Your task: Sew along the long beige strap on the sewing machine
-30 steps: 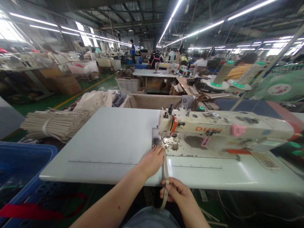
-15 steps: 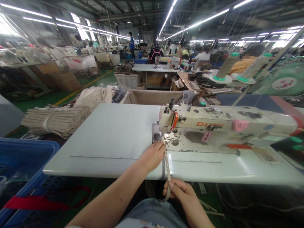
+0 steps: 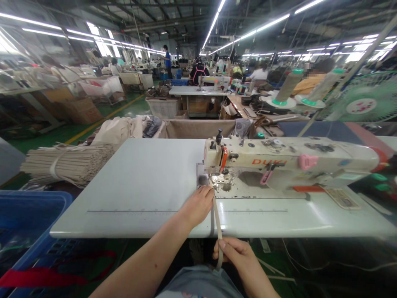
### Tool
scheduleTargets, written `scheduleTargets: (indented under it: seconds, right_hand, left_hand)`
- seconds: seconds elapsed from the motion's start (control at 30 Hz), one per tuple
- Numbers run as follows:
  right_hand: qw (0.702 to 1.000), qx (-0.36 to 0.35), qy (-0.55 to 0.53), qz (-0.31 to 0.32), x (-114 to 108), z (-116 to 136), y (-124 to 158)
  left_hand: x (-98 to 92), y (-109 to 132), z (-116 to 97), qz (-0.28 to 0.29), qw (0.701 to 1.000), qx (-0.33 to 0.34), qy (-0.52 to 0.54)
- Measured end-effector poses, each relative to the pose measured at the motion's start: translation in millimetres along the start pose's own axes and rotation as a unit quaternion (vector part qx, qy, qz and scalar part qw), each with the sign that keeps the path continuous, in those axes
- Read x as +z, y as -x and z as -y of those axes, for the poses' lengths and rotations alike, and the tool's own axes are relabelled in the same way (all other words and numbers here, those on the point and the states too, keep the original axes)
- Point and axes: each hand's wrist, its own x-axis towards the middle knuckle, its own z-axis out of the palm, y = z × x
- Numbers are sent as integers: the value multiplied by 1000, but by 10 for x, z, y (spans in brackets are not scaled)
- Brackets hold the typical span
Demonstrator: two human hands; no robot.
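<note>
A narrow beige strip [image 3: 218, 217] runs from the needle area of the sewing machine [image 3: 263, 159] down over the front edge of the white table [image 3: 139, 182]. My left hand [image 3: 200, 205] rests on the table just in front of the needle area, its fingers closed on the upper part of the strip. Below the table edge, my right hand [image 3: 234, 250] pinches the strip between thumb and fingers, and the strip's end hangs towards my lap. The strip's far part at the presser foot is hard to make out.
A blue basket [image 3: 34, 215] with a red strap stands at the left. Behind it lies a tied bundle of beige strips [image 3: 68, 165]. Thread cones [image 3: 288, 87] and a green fan [image 3: 361, 105] are at the right. Several people sit farther back.
The camera view has shifted slightly. Both hands keep their hold on the strip, and the piece between them looks slightly straighter.
</note>
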Motion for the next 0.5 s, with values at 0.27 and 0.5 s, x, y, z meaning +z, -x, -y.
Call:
scheduleTargets:
  seconds: [0.27, 0.5]
  right_hand:
    - [1000, 6, -5, -5, 5, 35, 7]
    - [998, -20, 53, 36, -118, -166, -110]
  left_hand:
    - [9, -35, 11, -3, 997, -39, 73]
    - [-8, -14, -43, 4, 1000, -17, 2]
